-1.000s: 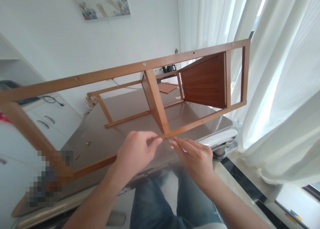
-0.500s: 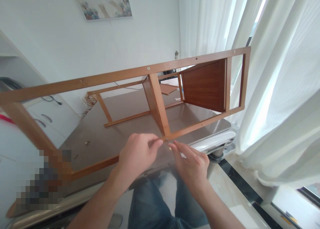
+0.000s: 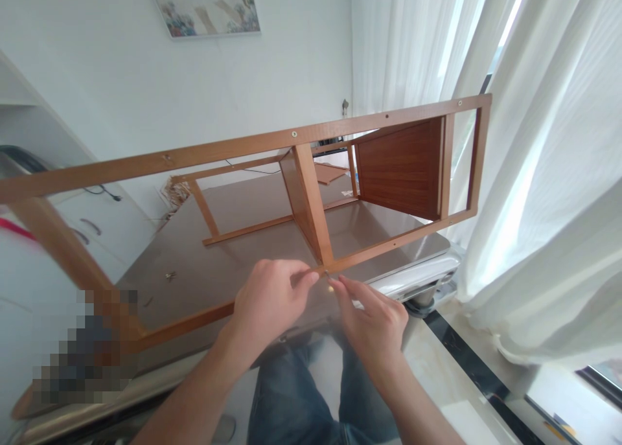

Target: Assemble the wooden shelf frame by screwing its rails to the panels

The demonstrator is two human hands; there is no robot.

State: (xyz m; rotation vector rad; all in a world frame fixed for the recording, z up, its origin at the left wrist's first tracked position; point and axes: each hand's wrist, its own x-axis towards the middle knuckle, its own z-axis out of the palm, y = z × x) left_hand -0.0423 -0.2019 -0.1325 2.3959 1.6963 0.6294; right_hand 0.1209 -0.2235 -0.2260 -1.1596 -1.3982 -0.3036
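The left hand [image 3: 269, 302] and right hand [image 3: 374, 322] pinch their fingertips at a joint of the light, stiff wooden frame [image 3: 398, 241], easily gripped by its narrow rails.

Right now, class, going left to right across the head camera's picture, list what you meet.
White cabinet drawers, small metal fittings on the brown tabletop, left hand, right hand, white curtain
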